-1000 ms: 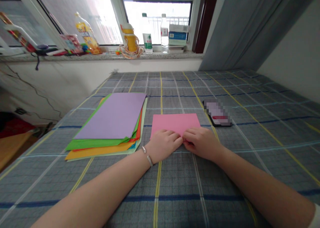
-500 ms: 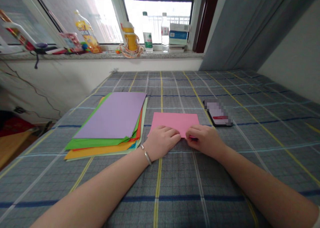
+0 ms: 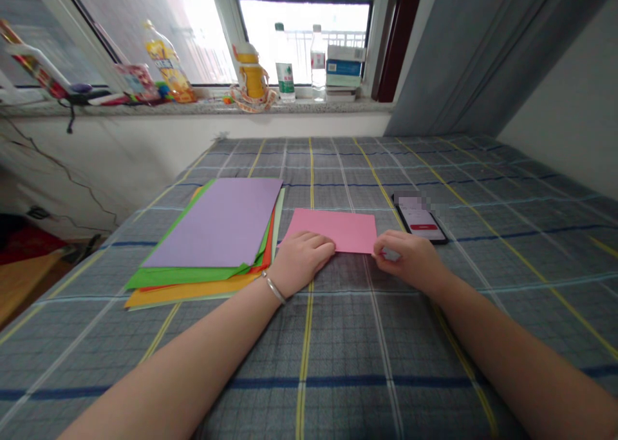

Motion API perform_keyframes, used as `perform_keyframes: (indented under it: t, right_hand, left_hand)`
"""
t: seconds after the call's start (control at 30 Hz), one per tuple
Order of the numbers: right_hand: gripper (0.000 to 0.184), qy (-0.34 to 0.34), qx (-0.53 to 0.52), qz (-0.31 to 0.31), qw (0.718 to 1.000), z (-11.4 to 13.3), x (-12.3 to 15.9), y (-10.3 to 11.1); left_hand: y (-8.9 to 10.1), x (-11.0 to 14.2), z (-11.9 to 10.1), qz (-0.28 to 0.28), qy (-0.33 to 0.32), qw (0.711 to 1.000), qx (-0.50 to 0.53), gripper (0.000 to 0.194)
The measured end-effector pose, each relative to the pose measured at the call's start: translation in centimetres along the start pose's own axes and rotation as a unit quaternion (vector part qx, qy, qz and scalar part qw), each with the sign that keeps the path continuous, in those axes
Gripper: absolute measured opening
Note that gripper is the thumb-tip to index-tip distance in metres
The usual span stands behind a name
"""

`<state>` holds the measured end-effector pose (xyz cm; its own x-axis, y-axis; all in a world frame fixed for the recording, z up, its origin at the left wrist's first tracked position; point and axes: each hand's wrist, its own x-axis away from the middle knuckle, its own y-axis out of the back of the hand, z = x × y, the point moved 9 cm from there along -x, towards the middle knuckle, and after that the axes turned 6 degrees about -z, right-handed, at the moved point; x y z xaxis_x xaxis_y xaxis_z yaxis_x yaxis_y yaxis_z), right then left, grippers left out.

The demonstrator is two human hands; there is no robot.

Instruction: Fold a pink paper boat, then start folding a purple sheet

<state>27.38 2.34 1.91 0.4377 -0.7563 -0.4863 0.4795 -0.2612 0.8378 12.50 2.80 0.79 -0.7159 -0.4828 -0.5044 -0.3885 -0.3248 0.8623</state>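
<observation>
A folded pink paper (image 3: pixel 338 229) lies flat on the grey plaid cloth (image 3: pixel 338 337). My left hand (image 3: pixel 300 259) rests with curled fingers on the paper's near left corner, pressing it down. At the near right corner my right hand (image 3: pixel 410 259) pinches the paper's edge between thumb and fingers. A thin bracelet (image 3: pixel 273 289) circles my left wrist.
A stack of coloured sheets (image 3: pixel 212 237), purple on top, lies left of the pink paper. A phone (image 3: pixel 421 218) lies just right of it. The windowsill (image 3: pixel 203 108) at the back holds bottles (image 3: pixel 284 63), a box and small items.
Both hands slid apart along the near edge of the pink paper, left hand leftward, right hand rightward. The paper now lies a little farther from me.
</observation>
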Motion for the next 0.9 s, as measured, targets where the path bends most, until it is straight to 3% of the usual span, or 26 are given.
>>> perform_keyframes:
  t: [0.53, 0.9]
  right_hand:
    - [0.005, -0.014, 0.012, -0.006, 1.000, -1.2, 0.2, 0.9]
    - [0.007, -0.010, -0.009, -0.001, 1.000, -1.7, 0.3, 0.9]
  left_hand:
    - [0.1, 0.0, 1.2, -0.029, 0.061, 0.997, 0.040, 0.024]
    - [-0.1, 0.1, 1.4, -0.034, 0.070, 0.996, 0.039, 0.022]
